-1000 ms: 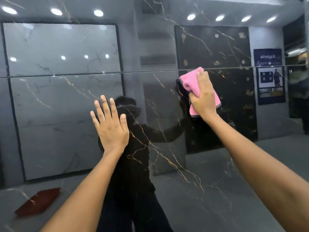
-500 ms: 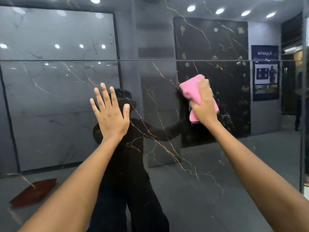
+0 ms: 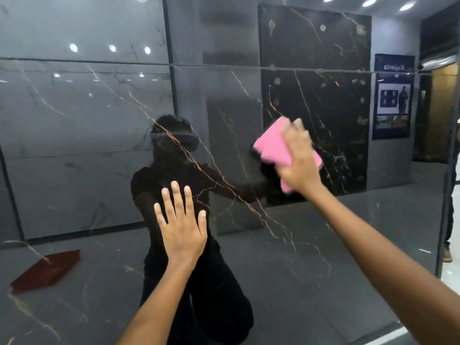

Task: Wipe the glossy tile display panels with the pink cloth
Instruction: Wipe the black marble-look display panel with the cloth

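A glossy black tile panel (image 3: 286, 257) with gold veins fills the head view and mirrors the room. My right hand (image 3: 297, 159) grips the folded pink cloth (image 3: 270, 145) and presses it against the panel right of centre, below a horizontal joint line (image 3: 224, 66). My left hand (image 3: 180, 224) lies flat on the panel lower down, fingers straight and spread, over the dark reflection of a person.
The panel's right edge (image 3: 441, 220) runs vertically near the frame's right side, with light floor beyond it. Reflections show grey and black slabs, ceiling lights, a poster and a dark red tile on the floor.
My right hand has dragged the pink cloth downward on the panel, away from the joint line. My left hand has also dropped lower while staying flat. The view has shifted.
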Demonstrator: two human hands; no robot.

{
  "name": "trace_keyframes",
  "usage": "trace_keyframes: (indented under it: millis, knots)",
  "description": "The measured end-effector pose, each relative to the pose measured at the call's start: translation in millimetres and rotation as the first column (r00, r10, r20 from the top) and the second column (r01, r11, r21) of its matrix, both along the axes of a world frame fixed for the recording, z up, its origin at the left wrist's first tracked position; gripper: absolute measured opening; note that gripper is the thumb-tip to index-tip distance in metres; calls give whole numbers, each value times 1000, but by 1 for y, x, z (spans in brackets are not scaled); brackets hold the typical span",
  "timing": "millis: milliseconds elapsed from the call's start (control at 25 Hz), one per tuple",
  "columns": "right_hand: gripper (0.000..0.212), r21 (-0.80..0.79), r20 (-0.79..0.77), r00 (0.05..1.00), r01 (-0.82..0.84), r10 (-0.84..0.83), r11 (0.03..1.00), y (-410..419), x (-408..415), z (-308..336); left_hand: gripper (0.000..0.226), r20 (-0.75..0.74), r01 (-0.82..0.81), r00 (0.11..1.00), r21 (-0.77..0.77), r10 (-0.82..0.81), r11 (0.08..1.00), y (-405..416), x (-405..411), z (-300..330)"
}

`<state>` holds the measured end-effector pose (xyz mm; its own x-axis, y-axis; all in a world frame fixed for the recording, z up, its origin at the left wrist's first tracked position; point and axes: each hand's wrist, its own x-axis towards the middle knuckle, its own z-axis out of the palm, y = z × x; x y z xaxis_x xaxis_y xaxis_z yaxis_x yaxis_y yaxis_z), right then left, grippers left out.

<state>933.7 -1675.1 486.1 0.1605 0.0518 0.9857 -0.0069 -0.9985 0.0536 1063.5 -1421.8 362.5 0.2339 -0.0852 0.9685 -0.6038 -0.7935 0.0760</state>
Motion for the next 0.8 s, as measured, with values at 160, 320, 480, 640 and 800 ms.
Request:
trace_keyframes:
  millis: [160,320,480,640,800]
  knots:
    - [70,274,113,982,-174,148,946,52,30,8,65,33,11,999,-6,-10,1000,-1,2,-5]
    - [73,-555,-429,903,-256,-9,792,86,30,-139,64,30,10,1000,2,-10,1000,1,3,-3]
    - [66,-513,-401,916,-243,20,823,42,13,-110,69,18,-23,1000,19,23,1000,0,2,-2]
    - [65,248,108,988,-132,108,960,10,4,-25,70,32,-39,999,16,38,999,1,2,-3]
    - [74,-235,-273,957,-163,96,958,55,22,-129,69,38,-35,999,20,35,999,0,1,-3]
